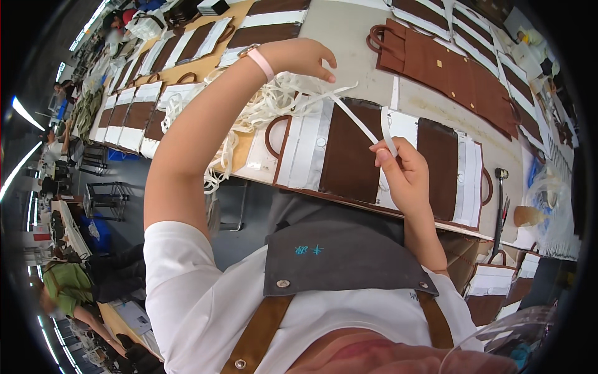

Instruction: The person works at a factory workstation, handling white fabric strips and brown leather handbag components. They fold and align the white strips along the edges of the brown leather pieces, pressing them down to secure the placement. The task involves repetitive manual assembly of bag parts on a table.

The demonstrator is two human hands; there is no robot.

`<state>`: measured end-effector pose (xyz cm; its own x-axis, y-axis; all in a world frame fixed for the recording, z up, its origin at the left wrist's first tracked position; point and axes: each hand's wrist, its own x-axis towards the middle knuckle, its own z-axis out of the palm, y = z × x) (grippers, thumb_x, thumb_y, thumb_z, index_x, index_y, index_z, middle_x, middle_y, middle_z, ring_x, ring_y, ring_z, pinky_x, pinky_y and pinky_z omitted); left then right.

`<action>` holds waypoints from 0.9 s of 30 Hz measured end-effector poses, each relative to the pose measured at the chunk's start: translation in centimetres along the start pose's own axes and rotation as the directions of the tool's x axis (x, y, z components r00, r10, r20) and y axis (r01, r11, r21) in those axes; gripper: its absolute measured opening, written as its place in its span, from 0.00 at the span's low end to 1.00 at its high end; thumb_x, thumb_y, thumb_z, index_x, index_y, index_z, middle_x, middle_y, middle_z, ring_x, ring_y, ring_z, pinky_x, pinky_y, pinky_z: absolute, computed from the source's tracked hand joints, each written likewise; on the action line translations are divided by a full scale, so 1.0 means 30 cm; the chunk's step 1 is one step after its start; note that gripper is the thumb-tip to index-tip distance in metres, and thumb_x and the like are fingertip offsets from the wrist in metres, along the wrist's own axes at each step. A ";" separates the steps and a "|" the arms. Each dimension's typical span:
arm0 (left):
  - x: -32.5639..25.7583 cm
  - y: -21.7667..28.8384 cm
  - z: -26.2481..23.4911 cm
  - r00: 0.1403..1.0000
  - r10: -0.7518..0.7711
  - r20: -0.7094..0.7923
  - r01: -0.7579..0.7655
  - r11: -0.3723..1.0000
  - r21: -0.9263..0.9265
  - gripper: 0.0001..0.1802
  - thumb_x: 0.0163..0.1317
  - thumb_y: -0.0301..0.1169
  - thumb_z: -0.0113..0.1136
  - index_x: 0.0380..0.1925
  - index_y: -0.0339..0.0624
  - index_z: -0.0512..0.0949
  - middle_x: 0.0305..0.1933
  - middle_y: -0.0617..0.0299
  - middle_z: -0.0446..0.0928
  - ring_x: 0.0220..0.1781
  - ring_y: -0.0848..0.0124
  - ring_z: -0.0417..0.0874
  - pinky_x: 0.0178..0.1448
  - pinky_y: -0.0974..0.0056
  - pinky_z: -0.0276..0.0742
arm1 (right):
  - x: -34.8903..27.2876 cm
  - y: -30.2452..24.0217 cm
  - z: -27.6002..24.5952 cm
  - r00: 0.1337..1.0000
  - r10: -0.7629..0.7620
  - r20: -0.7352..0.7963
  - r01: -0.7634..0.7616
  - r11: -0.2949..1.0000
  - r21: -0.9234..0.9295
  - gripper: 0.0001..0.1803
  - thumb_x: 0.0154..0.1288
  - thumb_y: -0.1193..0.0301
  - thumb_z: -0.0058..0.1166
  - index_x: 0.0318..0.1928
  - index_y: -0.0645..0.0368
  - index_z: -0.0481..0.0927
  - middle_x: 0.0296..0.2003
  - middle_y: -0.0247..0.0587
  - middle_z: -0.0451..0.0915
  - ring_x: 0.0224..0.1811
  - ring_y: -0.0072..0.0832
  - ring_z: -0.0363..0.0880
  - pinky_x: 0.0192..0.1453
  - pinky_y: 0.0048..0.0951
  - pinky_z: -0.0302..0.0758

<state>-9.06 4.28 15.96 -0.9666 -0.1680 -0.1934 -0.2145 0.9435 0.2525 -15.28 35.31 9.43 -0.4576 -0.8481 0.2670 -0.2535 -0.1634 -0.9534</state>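
My right hand [405, 171] pinches a narrow white tape strip [354, 117] between thumb and fingers. The strip slants up and left from my fingertips, and a second length of it stands up from the same pinch. Below it lies a flat bag panel [352, 146], brown with white and grey bands and a brown loop handle at each end. My left hand [306, 59], above the panel's far left side, has its fingers curved and apart, with nothing visible in them. Beneath my left forearm is a tangled heap of white tape [274, 103].
A reddish-brown handled bag piece [448, 73] lies at the far right. More bag panels [202, 40] line the tables. A black-headed tool [501, 181], a tan container [529, 216] and clear plastic [551, 193] sit to the right. Another person [71, 287] works at the left.
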 end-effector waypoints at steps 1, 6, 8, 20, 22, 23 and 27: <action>0.009 0.006 -0.007 0.997 0.020 0.071 -0.024 0.998 0.055 0.21 0.59 0.46 0.71 0.47 0.45 0.86 0.39 0.55 0.84 0.45 0.63 0.85 0.49 0.59 0.79 | 0.000 -0.002 -0.002 1.000 -0.001 -0.004 0.001 1.000 -0.006 0.09 0.74 0.70 0.55 0.41 0.65 0.82 0.26 0.30 0.76 0.30 0.15 0.70 0.35 0.21 0.68; 0.038 -0.011 -0.005 0.987 0.041 0.155 -0.060 0.990 0.125 0.14 0.58 0.38 0.68 0.42 0.46 0.84 0.35 0.55 0.83 0.41 0.63 0.85 0.47 0.57 0.79 | -0.002 0.001 -0.013 1.000 -0.011 -0.030 0.010 1.000 -0.029 0.09 0.74 0.70 0.55 0.41 0.65 0.83 0.26 0.30 0.76 0.30 0.14 0.70 0.34 0.21 0.67; 0.035 -0.004 -0.009 0.997 -0.024 0.078 0.019 0.998 0.059 0.11 0.61 0.36 0.64 0.41 0.45 0.82 0.34 0.55 0.83 0.40 0.63 0.85 0.47 0.57 0.79 | -0.006 0.003 -0.015 0.999 -0.015 -0.036 0.014 0.999 -0.040 0.09 0.74 0.71 0.55 0.41 0.65 0.82 0.26 0.31 0.76 0.29 0.15 0.70 0.34 0.22 0.68; 0.039 -0.222 0.046 0.730 -0.233 -0.643 0.243 0.967 -0.075 0.11 0.71 0.34 0.52 0.42 0.36 0.75 0.32 0.44 0.82 0.36 0.48 0.84 0.43 0.51 0.79 | -0.036 0.050 0.080 0.913 -0.322 0.252 0.385 0.884 -0.266 0.05 0.67 0.74 0.58 0.40 0.62 0.80 0.28 0.45 0.80 0.32 0.44 0.77 0.42 0.41 0.72; 0.036 -0.194 0.027 0.690 -0.317 -0.651 0.231 0.948 -0.217 0.11 0.72 0.35 0.55 0.43 0.37 0.76 0.31 0.50 0.82 0.34 0.58 0.85 0.41 0.57 0.79 | -0.042 0.053 0.077 0.960 -0.127 0.248 0.210 0.914 -0.346 0.08 0.67 0.73 0.58 0.44 0.61 0.79 0.28 0.46 0.79 0.32 0.46 0.78 0.41 0.42 0.73; 0.023 -0.188 0.007 0.691 -0.384 -0.612 0.202 0.916 -0.347 0.11 0.72 0.35 0.56 0.43 0.37 0.76 0.31 0.53 0.82 0.32 0.63 0.84 0.40 0.60 0.79 | -0.042 0.055 0.075 0.970 -0.028 0.240 0.121 0.916 -0.383 0.10 0.67 0.72 0.58 0.46 0.61 0.78 0.27 0.47 0.79 0.31 0.47 0.78 0.40 0.43 0.73; -0.062 -0.104 0.046 0.840 -0.287 -0.461 -0.087 0.767 -0.636 0.10 0.71 0.33 0.60 0.44 0.37 0.77 0.32 0.66 0.79 0.31 0.80 0.79 0.38 0.72 0.77 | 0.010 0.044 0.027 0.961 0.264 0.085 -0.179 0.824 -0.537 0.23 0.67 0.67 0.61 0.59 0.61 0.72 0.21 0.48 0.76 0.29 0.49 0.79 0.42 0.48 0.73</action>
<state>-6.41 2.05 14.22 -0.8146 -0.5436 0.2024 -0.1693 0.5567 0.8133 -15.06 34.42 8.13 -0.4344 -0.9007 -0.0069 -0.5846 0.2877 -0.7586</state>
